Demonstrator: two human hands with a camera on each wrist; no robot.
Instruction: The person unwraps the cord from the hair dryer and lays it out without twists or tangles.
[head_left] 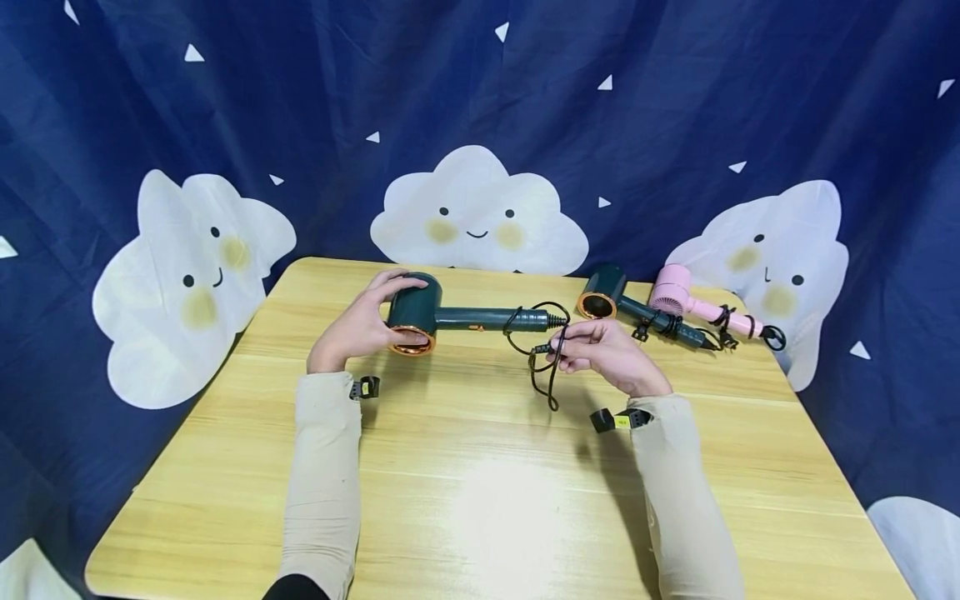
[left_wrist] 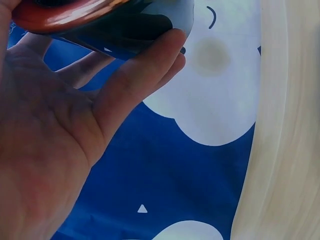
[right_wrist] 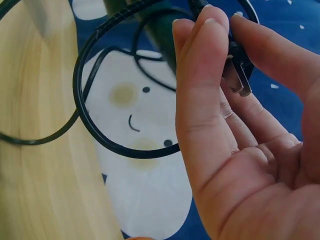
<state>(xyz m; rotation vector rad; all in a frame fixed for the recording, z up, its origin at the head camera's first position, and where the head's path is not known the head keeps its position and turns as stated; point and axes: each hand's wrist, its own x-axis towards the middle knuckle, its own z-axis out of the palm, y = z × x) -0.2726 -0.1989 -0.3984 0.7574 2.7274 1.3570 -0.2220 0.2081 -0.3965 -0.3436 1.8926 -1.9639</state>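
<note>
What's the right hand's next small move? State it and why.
Probably guide the loose cord around the handle: the right hand pinches the plug, the left hand grips the dryer head, and the pink dryer has cord bundled at its handle.

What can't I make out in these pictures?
Left wrist view: much of the green dryer in the left hand, cut off by the top edge.
Right wrist view: part of the plug, hidden behind the right hand.
Head view: any writing on the yellow labels, too small.
</note>
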